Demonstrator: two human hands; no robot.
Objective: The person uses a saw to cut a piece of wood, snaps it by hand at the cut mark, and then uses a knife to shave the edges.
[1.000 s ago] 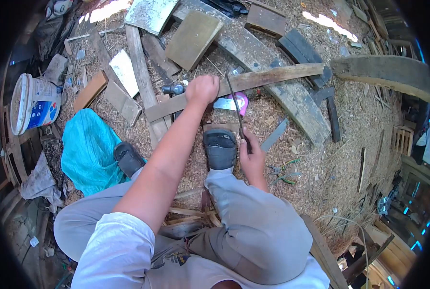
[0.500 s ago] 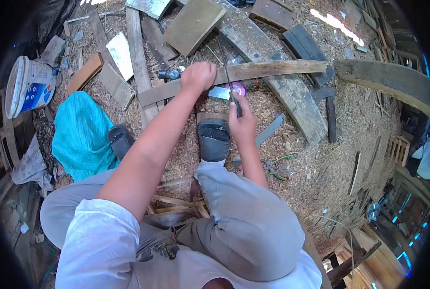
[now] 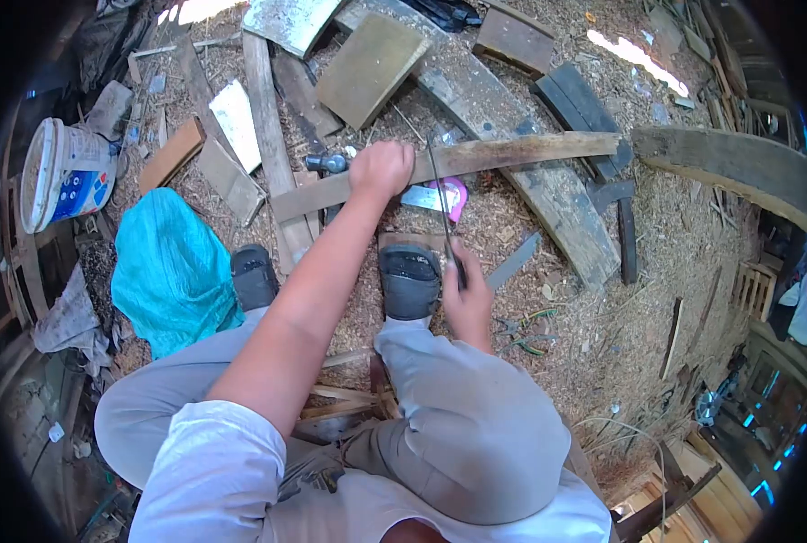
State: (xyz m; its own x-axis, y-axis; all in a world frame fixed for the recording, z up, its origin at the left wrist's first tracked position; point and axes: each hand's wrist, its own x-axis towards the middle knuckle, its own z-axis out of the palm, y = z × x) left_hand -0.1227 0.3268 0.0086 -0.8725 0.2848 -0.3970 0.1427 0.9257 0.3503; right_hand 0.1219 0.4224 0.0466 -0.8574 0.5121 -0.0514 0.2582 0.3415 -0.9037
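My left hand point(image 3: 383, 169) is closed over a long, slightly curved wooden plank point(image 3: 530, 149), which lies across other boards. In my right hand point(image 3: 469, 303) is the black handle of a hand saw point(image 3: 439, 185). Its thin, dark blade is seen almost edge-on and crosses the plank just right of my left hand; the teeth are too small to make out. Beneath the plank, near the blade, lies a pink round-ended object point(image 3: 458, 199) beside a pale flat strip. A hammer point(image 3: 327, 163) rests left of my left hand. My sandalled foot point(image 3: 410, 281) is below the plank.
A thick weathered board point(image 3: 562, 226) runs under the plank. Pliers point(image 3: 532, 335) and a flat grey blade-like strip point(image 3: 515, 261) lie on the wood chips at right. To the left are a teal sack point(image 3: 170, 271) and a white bucket point(image 3: 64, 172). Another curved timber point(image 3: 729, 163) stands far right.
My right hand has drawn the saw back toward me, so its tip now sits just past the plank. My left hand stays on the plank. The whole view has shifted slightly.
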